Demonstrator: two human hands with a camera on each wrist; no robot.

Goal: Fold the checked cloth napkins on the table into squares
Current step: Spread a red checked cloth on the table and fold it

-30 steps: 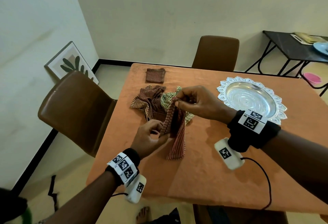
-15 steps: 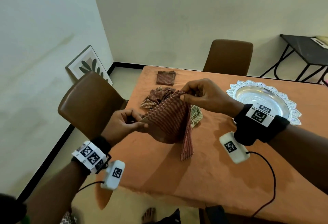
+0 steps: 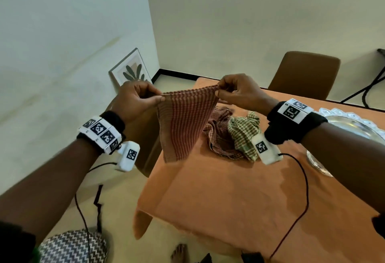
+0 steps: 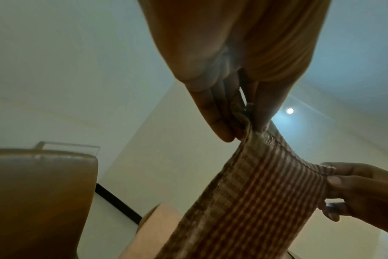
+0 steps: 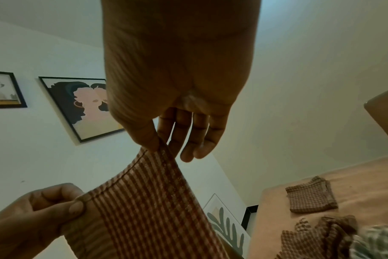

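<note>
a: where's the red checked napkin?

b: hanging in the air over the near-left corner of the tabletop. the left hand pinches its left top corner, the right hand pinches the right one.

a: how will it handle?

b: light and limp, i'd say; take it by the corners. 2 crumpled napkins lie on the tabletop behind it.

Your left hand and right hand pinching the red checked napkin's top corners, stretched above the orange table, crumpled napkins behind it
</note>
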